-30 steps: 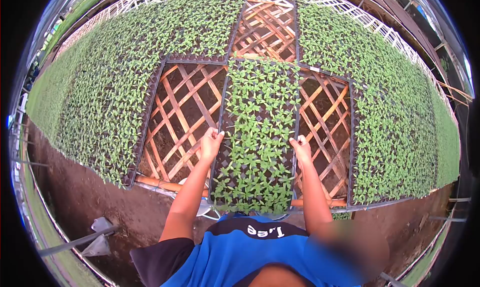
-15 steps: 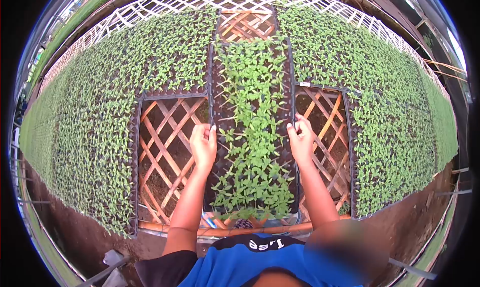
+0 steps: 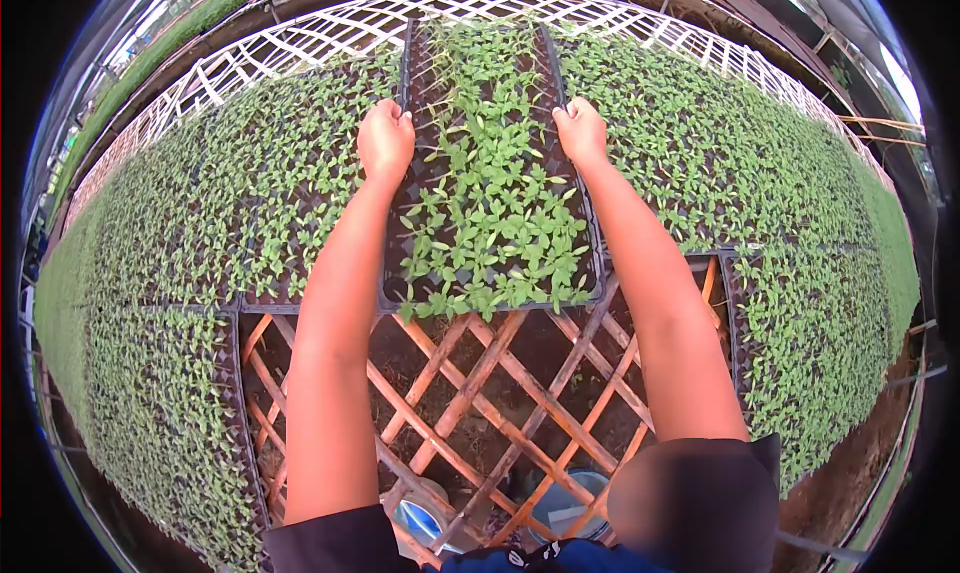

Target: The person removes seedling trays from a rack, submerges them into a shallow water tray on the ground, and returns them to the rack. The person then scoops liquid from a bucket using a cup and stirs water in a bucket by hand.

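A long black tray of green seedlings [image 3: 490,183] lies lengthwise between my outstretched arms, at the upper middle of the view. My left hand [image 3: 387,141] is closed on its left rim, the thumb on top and the fingers hidden beyond the edge. Gripping the opposite rim, my right hand [image 3: 581,131] has its fingers curled and partly hidden. The tray's near end lies over the wooden lattice [image 3: 470,383], and its sides are close to the seedling trays on the left [image 3: 285,193] and on the right [image 3: 680,153].
More seedlings fill the far left [image 3: 150,403] and far right [image 3: 810,343]. A white lattice edge [image 3: 330,23] curves behind them. Below the wooden slats are a blue-grey bucket [image 3: 568,498] and a round container with something blue [image 3: 420,518]. Bare soil shows at the lower right.
Both hands and the held tray have moved forward, away from my body. The tray now covers the far lattice gap, and more wooden lattice shows in front of it. My arms are stretched further out.
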Tool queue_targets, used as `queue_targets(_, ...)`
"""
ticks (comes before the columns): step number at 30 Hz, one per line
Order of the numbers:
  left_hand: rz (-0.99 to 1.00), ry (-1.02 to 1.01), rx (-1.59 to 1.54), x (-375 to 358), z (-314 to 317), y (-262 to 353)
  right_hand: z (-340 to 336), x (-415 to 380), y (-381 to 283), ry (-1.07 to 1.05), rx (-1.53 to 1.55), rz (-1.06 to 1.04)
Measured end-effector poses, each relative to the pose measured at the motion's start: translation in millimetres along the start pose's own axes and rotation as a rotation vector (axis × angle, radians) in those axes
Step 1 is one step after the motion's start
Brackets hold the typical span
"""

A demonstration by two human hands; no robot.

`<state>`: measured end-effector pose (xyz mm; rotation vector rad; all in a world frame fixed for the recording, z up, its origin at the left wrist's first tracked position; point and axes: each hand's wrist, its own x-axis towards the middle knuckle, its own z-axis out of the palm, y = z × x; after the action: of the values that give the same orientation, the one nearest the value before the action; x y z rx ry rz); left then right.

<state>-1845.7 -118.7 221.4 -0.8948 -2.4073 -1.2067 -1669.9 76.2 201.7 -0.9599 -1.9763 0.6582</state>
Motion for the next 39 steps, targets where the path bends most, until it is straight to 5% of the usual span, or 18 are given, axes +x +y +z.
queue_targets(11, -0.122, -0.097, 0.1, 45, 75, -39, 62, 55, 69, -0.099, -0.109, 0.135)
queue_targets(16, -0.192, -0.29, 0.31, 37, 72, -56, 46, 53, 70, -0.262, -0.542, 0.156)
queue_targets(19, 0.012, -0.182, 0.25, 26, 42, -53, -9, 32, 33, -0.124, -0.387, -0.181)
queue_targets(21, 0.166, -0.075, 0.178, -1, -3, -25, -43, 9, 25, -0.14, -0.192, -0.314)
queue_targets(27, 0.398, -0.151, 0.089, -121, -118, 50, -187, -157, -2, -0.38, 0.053, -0.177)
queue_targets(33, 0.165, -0.487, -0.306, -288, -143, 83, -319, -324, -32, -0.299, 0.052, 0.296)
queue_targets(36, 0.09, -0.648, -0.428, -367, -151, 125, -370, -387, -41, -0.198, -0.053, 0.293)
queue_targets(37, 0.067, -0.716, -0.454, -391, -156, 141, -380, -409, -33, -0.082, -0.18, 0.141)
queue_targets(39, 0.19, -0.795, -0.491, -434, -162, 169, -409, -441, -41, -0.059, -0.089, 0.276)
